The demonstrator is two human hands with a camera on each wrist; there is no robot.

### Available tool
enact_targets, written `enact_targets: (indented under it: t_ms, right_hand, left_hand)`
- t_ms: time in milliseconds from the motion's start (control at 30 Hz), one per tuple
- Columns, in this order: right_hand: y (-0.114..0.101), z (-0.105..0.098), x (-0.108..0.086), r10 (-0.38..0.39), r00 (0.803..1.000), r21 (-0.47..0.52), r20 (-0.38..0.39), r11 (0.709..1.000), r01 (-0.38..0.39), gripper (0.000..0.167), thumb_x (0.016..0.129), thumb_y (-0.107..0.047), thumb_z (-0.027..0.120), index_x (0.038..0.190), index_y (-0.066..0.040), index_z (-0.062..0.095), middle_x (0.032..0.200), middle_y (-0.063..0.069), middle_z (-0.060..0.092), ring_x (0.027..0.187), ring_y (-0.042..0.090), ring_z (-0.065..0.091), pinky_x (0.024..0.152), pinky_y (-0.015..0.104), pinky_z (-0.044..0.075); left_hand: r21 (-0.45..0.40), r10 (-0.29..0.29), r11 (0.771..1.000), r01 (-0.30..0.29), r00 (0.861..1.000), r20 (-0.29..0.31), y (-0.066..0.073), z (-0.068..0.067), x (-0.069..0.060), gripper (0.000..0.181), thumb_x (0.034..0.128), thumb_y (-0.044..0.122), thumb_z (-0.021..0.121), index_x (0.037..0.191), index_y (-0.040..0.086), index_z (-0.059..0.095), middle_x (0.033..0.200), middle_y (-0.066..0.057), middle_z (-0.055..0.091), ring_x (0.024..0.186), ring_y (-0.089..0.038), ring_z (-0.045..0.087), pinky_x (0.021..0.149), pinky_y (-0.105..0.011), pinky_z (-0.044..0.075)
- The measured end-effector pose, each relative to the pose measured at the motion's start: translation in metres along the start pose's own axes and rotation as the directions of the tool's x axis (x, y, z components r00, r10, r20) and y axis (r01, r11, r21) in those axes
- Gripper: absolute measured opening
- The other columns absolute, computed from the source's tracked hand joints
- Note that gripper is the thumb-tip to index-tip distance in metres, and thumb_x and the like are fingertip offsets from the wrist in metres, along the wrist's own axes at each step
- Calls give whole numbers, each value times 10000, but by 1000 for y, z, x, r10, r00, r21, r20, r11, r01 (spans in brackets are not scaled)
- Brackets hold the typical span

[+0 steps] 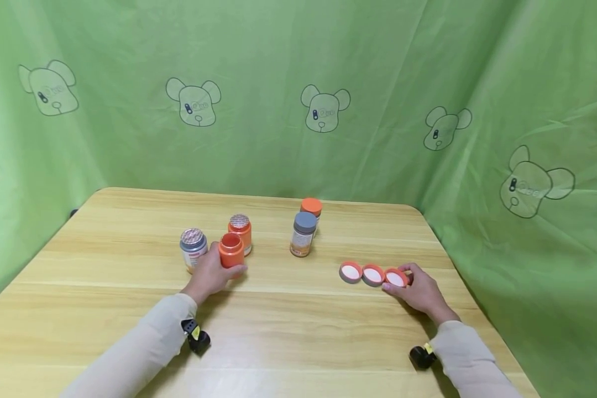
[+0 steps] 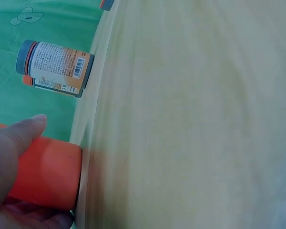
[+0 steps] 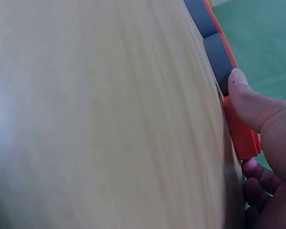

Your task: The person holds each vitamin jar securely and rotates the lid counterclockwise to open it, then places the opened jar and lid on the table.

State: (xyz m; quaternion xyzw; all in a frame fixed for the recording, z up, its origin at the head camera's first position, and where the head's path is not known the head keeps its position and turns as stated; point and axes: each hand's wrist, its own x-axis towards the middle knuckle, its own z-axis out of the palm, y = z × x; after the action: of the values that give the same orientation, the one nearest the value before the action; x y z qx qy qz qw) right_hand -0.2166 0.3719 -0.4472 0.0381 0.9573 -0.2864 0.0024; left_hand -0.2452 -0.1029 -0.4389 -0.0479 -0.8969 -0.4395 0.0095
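My left hand (image 1: 211,275) grips an uncapped orange bottle (image 1: 232,255) that stands upright, its dark mouth facing up. Two more bottles stand close by, a grey one (image 1: 194,254) to the left and an orange one (image 1: 246,235) behind; both have printed foil seals and no caps. On the right, three caps lie inside up in a touching row: a grey cap (image 1: 350,274), a second grey cap (image 1: 372,276) and an orange cap (image 1: 395,279). Thumb and fingers of my right hand (image 1: 422,292) hold the orange cap by its sides, at the row's right end.
Near the table's middle stands a grey-capped bottle (image 1: 302,240), with an orange-capped bottle (image 1: 311,205) partly hidden right behind it. The wooden table (image 1: 288,331) is bordered by a green curtain (image 1: 258,149) at the back and sides.
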Motion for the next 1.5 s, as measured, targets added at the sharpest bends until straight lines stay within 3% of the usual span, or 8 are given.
enact_targets:
  t_ms: [500, 733, 867, 1000, 1167, 1333, 1433, 1500]
  right_hand:
    - [-2, 0, -1, 10, 1000, -2, 0, 1000, -10, 771, 794, -509, 750, 1255, 26, 442, 1017, 200, 572, 895, 327, 534, 762, 438, 433]
    - [0, 1, -2, -7, 1000, 4, -18, 1000, 7, 748, 815, -488, 738, 1277, 26, 453, 989, 171, 577, 869, 292, 541, 736, 390, 431]
    - [0, 0, -3, 2, 999, 28, -42, 1000, -1, 726, 858, -504, 683, 1284, 36, 452, 1028, 209, 577, 902, 324, 550, 776, 431, 452]
    - [0, -1, -4, 42, 997, 59, -68, 998, -38, 745, 885, -553, 612, 1302, 40, 445, 1133, 275, 552, 1008, 395, 542, 859, 518, 443]
    - [-6, -4, -3, 81, 993, 103, -85, 992, -72, 762, 903, -589, 549, 1329, 30, 419, 1229, 293, 505, 1116, 435, 498, 906, 544, 423]
    - [-21, -7, 3, 43, 989, 147, -145, 989, -21, 741, 919, -554, 549, 1342, 38, 412, 1276, 294, 471, 1123, 440, 501, 885, 530, 445]
    - [-35, -6, 7, 15, 976, 175, -215, 984, 23, 656, 932, -478, 579, 1321, 33, 443, 1274, 285, 476, 1103, 423, 499, 887, 522, 436]
    - [-45, -4, 10, -4, 965, 186, -261, 981, 54, 590, 940, -422, 596, 1295, 32, 467, 1256, 278, 492, 1090, 411, 496, 900, 515, 417]
  left_hand:
    - [4, -66, 998, 66, 998, -9, 7, 0, 2, 679, 794, 270, 810, 1253, -6, 393, 1183, -187, 571, 1072, -343, 576, 968, -500, 429]
    - [-33, -85, 996, 84, 996, -31, 5, 2, 2, 766, 773, 253, 827, 1316, -12, 356, 1264, -211, 531, 1156, -372, 535, 1008, -518, 392]
    - [-67, -93, 994, 90, 995, -45, 8, 2, 1, 821, 777, 247, 823, 1370, -11, 317, 1325, -220, 497, 1209, -378, 504, 1027, -523, 371]
    - [-95, -69, 993, 63, 996, -61, 14, 3, 0, 863, 787, 271, 815, 1414, 1, 288, 1350, -210, 488, 1225, -369, 500, 1020, -524, 381]
    - [-83, -42, 996, 34, 995, -90, 24, 2, -2, 919, 783, 287, 817, 1458, 8, 259, 1352, -200, 480, 1218, -362, 502, 997, -519, 406]
    - [-39, 11, 999, -17, 988, -153, 34, -2, 1, 951, 787, 326, 809, 1482, 25, 235, 1388, -206, 417, 1251, -367, 446, 998, -526, 403]
    - [10, 98, 995, -98, 971, -217, 39, -3, 2, 935, 786, 338, 808, 1475, 28, 257, 1437, -208, 376, 1289, -375, 405, 1023, -537, 371]
    - [39, 178, 984, -174, 947, -269, 43, -3, 1, 908, 787, 322, 809, 1463, 23, 282, 1466, -205, 356, 1310, -380, 389, 1042, -539, 346]
